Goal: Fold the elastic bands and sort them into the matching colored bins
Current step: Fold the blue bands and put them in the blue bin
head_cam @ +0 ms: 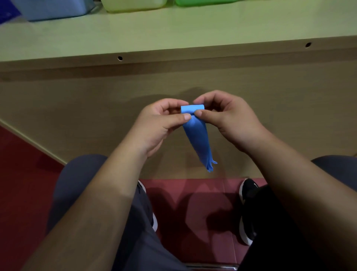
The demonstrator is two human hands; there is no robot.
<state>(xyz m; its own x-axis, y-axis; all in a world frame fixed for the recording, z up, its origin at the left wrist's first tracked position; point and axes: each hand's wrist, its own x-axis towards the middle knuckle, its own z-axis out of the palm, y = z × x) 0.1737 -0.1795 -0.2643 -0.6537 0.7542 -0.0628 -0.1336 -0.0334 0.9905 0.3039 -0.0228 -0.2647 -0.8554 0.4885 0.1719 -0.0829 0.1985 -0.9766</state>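
Blue band [196, 135]: held in the air in front of the desk's front panel [77, 108], above the person's lap; its top end is rolled or folded over, and the rest hangs down with a crumpled lower tip.
Left hand [160, 123]: pinches the band's top at the left side, thumb and fingers curled onto it.
Right hand [228, 120]: pinches the same top at the right side.
Bins: blue bin [52, 9], yellow bin [133, 4] and green bin [202, 2] stand on the desk top, well apart from the band.
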